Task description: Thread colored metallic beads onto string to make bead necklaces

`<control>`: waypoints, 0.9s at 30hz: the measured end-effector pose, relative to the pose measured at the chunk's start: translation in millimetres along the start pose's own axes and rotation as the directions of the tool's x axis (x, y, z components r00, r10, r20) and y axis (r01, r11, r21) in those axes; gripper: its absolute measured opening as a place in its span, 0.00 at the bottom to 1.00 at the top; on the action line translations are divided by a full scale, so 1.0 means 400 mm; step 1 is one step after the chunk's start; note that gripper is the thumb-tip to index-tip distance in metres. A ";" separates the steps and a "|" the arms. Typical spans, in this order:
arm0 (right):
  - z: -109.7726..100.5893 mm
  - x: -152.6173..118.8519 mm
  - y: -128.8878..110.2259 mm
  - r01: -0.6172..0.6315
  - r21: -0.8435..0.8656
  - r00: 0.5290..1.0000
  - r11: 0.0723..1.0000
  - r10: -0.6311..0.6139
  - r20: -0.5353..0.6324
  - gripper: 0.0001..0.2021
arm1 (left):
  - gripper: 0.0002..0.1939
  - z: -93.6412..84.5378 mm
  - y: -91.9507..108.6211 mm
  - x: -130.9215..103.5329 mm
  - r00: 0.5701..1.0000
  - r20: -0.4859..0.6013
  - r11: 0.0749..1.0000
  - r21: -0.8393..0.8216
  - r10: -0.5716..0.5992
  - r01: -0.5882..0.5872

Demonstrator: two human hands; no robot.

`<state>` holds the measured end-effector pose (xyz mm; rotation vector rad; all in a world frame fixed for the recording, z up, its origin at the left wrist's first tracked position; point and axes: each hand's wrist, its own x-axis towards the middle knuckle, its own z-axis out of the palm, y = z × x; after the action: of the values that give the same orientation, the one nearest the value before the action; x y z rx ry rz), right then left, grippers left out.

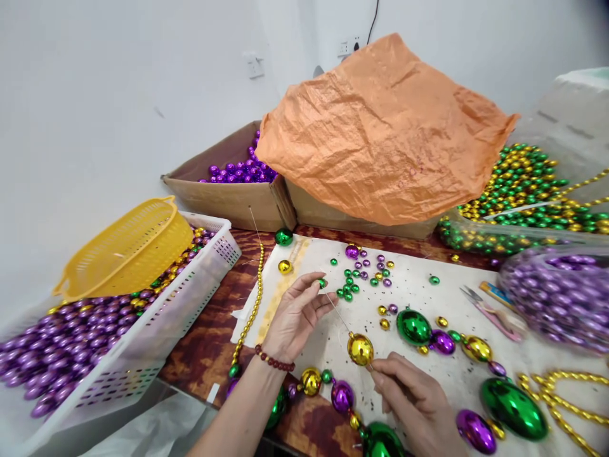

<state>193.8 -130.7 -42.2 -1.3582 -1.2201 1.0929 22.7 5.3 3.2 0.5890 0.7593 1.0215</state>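
My left hand [297,314], with a dark red bead bracelet at the wrist, pinches a small green bead [322,284] between thumb and forefinger. A thin string [339,310] runs from there down to a larger shiny gold bead [360,349]. Just below that bead, the fingertips of my right hand [412,397] are closed on the string. A strand of large green, purple and gold beads [342,396] lies along the near side, partly hidden by my hands and forearm. Loose small green beads [349,287] are scattered on the white sheet beyond my left hand.
A white basket [209,279] of purple beads with a yellow basket [137,247] on top stands left. Behind are cardboard boxes [233,200] and an orange sheet [380,133]. Scissors [492,314], a bag of purple beads [556,298] and gold bead strings [566,393] lie right.
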 end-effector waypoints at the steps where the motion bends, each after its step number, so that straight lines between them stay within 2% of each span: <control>1: 0.001 0.000 0.001 -0.003 -0.004 1.000 1.000 0.003 0.001 0.08 | 0.11 0.000 0.000 0.000 1.000 -0.002 1.000 0.010 0.013 -0.013; 10: 0.011 0.003 0.003 -0.043 0.009 0.999 0.999 0.043 -0.009 0.10 | 0.14 -0.005 -0.008 0.006 0.999 -0.031 0.999 0.021 0.030 -0.029; 18: 0.029 0.011 0.027 -0.176 0.108 0.984 0.978 0.178 -0.013 0.14 | 0.22 0.022 -0.030 -0.013 0.980 -0.053 0.969 0.166 0.193 -0.182; 20: 0.033 0.030 0.034 -0.234 0.192 0.972 0.953 0.234 0.021 0.15 | 0.22 0.035 -0.043 -0.026 0.987 -0.011 0.966 0.208 0.162 -0.156; 24: 0.033 0.068 0.034 -0.341 0.402 0.940 0.850 0.305 0.152 0.16 | 0.16 0.047 -0.055 -0.049 0.997 0.060 0.963 0.264 0.046 -0.060; 27: 0.030 0.078 0.028 -0.387 0.444 0.920 0.808 0.310 0.239 0.16 | 0.15 0.038 -0.046 -0.054 0.997 0.070 0.953 0.299 0.016 -0.036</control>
<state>186.2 -99.0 -55.2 -1.1359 -0.7284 1.6684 37.5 -23.3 4.9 0.8936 0.8569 0.9117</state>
